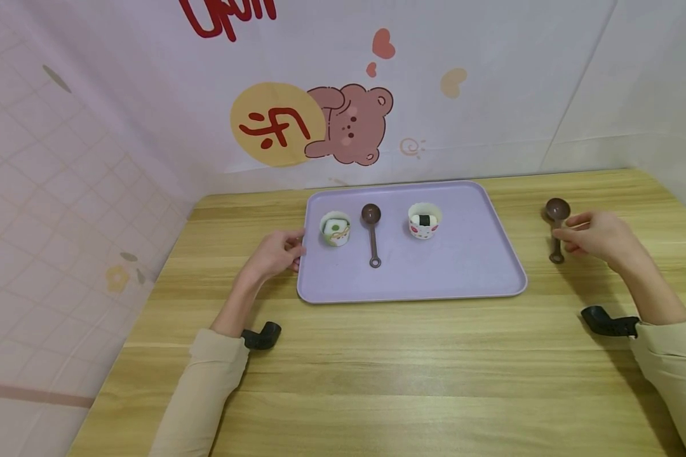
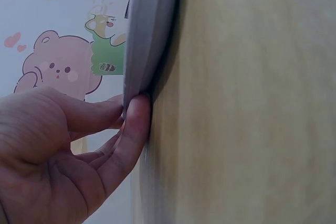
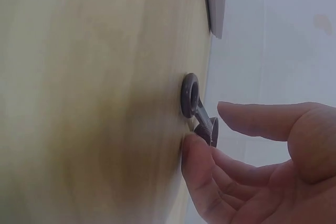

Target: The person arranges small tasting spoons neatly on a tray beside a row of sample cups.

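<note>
A lilac tray (image 1: 446, 273) lies on the wooden table. My left hand (image 1: 274, 255) pinches its left rim between thumb and fingers, seen close up in the left wrist view. On the tray stand a small paper cup (image 1: 338, 238) with a white and green piece in it, a brown measuring spoon (image 1: 373, 236), and a second cup (image 1: 423, 230) holding a white piece with a dark band. Right of the tray lies another brown measuring spoon (image 1: 558, 211). My right hand (image 3: 262, 166) is at its handle, forefinger touching or very near it, thumb held apart.
Behind the table (image 1: 377, 374) rises a wall covering (image 1: 491, 127) with a cartoon bear. Another patterned wall (image 1: 46, 222) stands on the left. Black wrist mounts (image 1: 262, 336) stick out from both sleeves close over the tabletop.
</note>
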`<state>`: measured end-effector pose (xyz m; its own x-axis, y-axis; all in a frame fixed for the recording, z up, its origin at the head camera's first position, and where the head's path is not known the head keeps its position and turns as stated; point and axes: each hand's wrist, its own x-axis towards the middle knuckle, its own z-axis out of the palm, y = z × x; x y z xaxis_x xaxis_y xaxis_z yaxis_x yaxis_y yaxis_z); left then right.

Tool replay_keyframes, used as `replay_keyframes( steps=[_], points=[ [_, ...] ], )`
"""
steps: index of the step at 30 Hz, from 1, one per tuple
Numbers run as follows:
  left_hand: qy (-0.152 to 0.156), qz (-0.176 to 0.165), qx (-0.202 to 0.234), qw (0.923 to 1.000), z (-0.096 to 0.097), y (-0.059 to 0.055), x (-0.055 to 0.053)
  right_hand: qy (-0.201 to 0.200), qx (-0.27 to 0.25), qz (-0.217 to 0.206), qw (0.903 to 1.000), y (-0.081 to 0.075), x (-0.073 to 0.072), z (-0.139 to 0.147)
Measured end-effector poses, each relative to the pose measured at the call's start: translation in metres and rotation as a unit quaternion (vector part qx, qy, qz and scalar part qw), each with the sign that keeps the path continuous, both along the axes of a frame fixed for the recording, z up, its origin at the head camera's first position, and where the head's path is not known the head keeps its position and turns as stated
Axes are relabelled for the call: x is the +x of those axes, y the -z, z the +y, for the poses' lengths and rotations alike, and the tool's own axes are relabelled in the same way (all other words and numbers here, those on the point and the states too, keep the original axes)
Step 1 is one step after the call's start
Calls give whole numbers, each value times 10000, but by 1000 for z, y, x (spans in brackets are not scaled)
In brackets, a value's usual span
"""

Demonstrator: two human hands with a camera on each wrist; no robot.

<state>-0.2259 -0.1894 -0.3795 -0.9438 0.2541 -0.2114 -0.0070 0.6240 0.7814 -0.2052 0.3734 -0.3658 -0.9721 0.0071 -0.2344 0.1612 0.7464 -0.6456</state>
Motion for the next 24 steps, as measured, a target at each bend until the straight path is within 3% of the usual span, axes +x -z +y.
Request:
replay_keyframes(
  steps=[24],
  points=[
    [-65,-75,3,10000,1,-1,0,-53,-203,-15,9998,7,-2,-1]
  ],
)
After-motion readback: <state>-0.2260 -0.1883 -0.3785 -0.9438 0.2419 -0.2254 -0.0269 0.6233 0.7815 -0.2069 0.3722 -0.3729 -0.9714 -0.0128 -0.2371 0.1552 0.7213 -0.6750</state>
